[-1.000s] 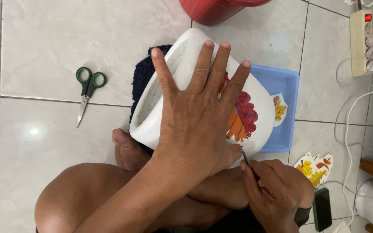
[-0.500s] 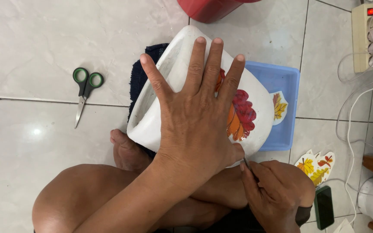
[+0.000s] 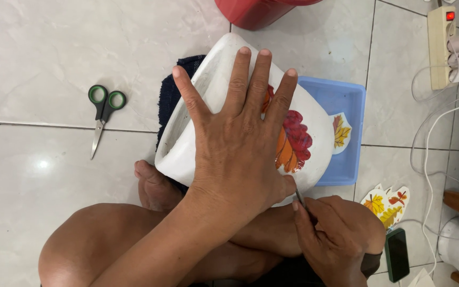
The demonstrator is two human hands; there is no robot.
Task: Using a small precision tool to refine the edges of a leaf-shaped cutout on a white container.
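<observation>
A white pot (image 3: 197, 114) lies on its side across a dark blue cloth (image 3: 172, 90) on my crossed legs. Red and orange leaf cut-outs (image 3: 293, 141) are stuck on its wall. My left hand (image 3: 240, 138) rests flat on the pot with the fingers spread, partly covering the leaves. Below it, my right hand (image 3: 336, 234) is closed around a thin dark tool (image 3: 298, 197) whose tip meets the pot's lower edge by the leaves.
Green-handled scissors (image 3: 102, 114) lie on the white floor tiles at left. A blue tray (image 3: 346, 114) with a leaf cut-out (image 3: 341, 133) sits behind the pot. More leaf cut-outs (image 3: 386, 204), a dark phone (image 3: 397, 254), a power strip (image 3: 442, 45) with cables and a red container (image 3: 256, 10) surround me.
My left hand and the pot have shifted slightly; the fingers now lie a little more upright. The right hand keeps the tool against the pot's edge.
</observation>
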